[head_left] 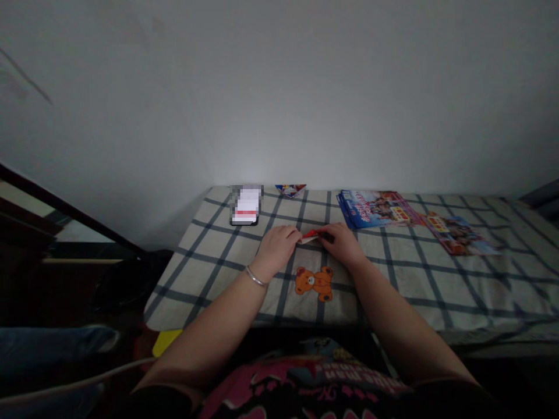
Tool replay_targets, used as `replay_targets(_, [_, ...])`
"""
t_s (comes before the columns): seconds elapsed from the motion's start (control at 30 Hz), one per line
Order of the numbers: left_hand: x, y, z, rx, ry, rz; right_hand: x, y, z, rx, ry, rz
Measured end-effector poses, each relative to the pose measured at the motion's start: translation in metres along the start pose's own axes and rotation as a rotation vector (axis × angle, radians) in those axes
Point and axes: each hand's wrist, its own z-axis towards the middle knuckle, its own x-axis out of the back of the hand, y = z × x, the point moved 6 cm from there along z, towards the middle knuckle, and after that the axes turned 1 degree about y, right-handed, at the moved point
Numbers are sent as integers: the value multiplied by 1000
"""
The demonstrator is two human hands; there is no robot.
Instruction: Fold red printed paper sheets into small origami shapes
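A small folded piece of red and white paper [310, 235] lies on the checked cloth [393, 273] between my two hands. My left hand [278, 244], with a silver bracelet at the wrist, has its fingers curled and pinches the paper's left end. My right hand [343, 243] is closed on the paper's right end, fingers pressing it down against the cloth. An orange teddy bear print [314, 283] shows on the cloth just below both hands.
A phone [246, 205] with a lit screen lies at the back left. A small folded paper shape [290, 190] sits against the wall. Colourful printed sheets [375, 209] and another sheet [458, 234] lie to the right. The white wall stands close behind.
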Motion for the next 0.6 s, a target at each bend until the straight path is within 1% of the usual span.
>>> replay_targets(0.1, [-1, -3, -1, 28, 2, -10, 1, -2, 0, 34, 6, -11])
replay_targets(0.27, [-1, -9, -2, 58, 14, -64, 2, -1, -1, 37, 17, 18])
replay_targets(0.47, [4, -10, -4, 99, 53, 42, 1, -1, -2, 13, -15, 32])
replay_targets(0.6, [1, -6, -5, 93, 31, 53, 1, 2, -1, -39, -11, 49])
